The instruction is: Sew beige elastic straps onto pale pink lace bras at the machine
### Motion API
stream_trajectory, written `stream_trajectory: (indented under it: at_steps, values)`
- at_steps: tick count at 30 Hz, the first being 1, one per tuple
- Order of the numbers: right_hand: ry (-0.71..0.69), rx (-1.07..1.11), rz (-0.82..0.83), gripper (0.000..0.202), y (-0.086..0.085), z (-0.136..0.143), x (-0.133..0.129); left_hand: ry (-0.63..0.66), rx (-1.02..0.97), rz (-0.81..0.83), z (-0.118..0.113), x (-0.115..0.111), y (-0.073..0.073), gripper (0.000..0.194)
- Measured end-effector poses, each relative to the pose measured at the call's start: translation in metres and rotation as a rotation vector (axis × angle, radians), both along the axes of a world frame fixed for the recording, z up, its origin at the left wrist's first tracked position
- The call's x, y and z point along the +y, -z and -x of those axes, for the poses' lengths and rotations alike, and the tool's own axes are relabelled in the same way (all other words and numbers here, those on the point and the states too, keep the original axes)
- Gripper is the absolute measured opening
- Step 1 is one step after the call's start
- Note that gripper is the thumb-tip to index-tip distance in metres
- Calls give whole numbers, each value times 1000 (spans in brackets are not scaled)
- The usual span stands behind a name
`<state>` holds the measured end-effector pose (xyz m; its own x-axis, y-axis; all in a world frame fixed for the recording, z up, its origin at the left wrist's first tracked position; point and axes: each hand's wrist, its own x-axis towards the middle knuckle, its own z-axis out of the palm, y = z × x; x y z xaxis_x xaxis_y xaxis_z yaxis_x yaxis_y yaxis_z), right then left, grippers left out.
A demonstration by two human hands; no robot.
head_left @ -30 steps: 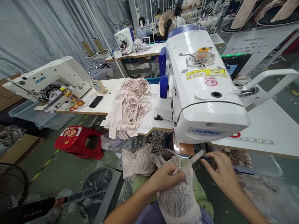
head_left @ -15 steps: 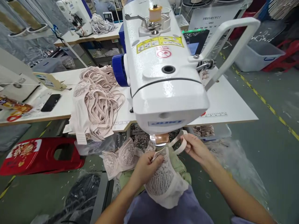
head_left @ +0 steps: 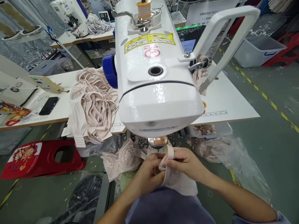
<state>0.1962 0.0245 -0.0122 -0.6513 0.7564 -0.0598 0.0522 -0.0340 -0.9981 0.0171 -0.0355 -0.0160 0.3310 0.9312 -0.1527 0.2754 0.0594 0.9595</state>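
Note:
Just below the head of the white sewing machine (head_left: 156,102), both hands hold a pale pink bra piece (head_left: 181,182) over the lap. My left hand (head_left: 150,172) is closed on its edge, fingers curled and partly hidden. My right hand (head_left: 187,163) pinches the looped strap (head_left: 170,152) against the top of the piece, close to my left fingers. The fabric hangs below my right hand. A lace bra (head_left: 123,158) lies to the left of my hands, beside the machine's lower arm (head_left: 158,142).
A heap of pink straps (head_left: 95,109) lies on the white table (head_left: 233,102), left of the machine. A phone (head_left: 49,105) and red-handled scissors (head_left: 13,120) are further left. A red stool (head_left: 46,158) stands lower left; a plastic bag (head_left: 243,168) hangs at right.
My right hand has moved left and down with the strap, up to my left hand. The bra piece has turned, its lace front no longer facing up. The view has shifted slightly.

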Motion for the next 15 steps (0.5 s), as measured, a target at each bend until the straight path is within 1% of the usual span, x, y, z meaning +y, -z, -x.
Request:
stream_trajectory:
  at_steps: [2, 3, 4, 5, 6, 7, 8, 9, 10, 12, 14, 15]
  values:
    - [74, 2, 93, 37, -2, -1, 5, -185, -17, -44, -9, -8, 8, 27]
    - [101, -16, 124, 39, -4, -2, 9, -278, -13, -99, -13, -12, 12, 25]
    - [113, -37, 145, 41, -6, -3, 15, -347, 7, -191, -15, -13, 15, 21]
    - [110, -59, 163, 43, -9, -4, 22, -370, 47, -319, -16, -14, 17, 18]
    - [102, -74, 177, 43, -11, -5, 30, -348, 103, -469, -14, -12, 16, 23]
    - [102, -81, 189, 43, -14, -6, 38, -295, 169, -612, -11, -8, 13, 30]
    - [110, -79, 198, 40, -16, -6, 47, -238, 238, -712, -6, -3, 8, 33]
    - [120, -65, 202, 37, -18, -6, 57, -198, 304, -748, -2, 2, 2, 34]
    - [130, -44, 195, 34, -20, -6, 66, -195, 355, -716, 3, 8, -5, 33]
    - [136, -20, 137, 28, -22, -4, 82, -255, 390, -539, 9, 19, -17, 30]
    - [153, -52, 42, 23, -21, 0, 94, -301, 369, -368, 12, 25, -24, 30]
    - [175, -77, -3, 20, -21, 3, 99, -308, 353, -321, 12, 26, -25, 30]
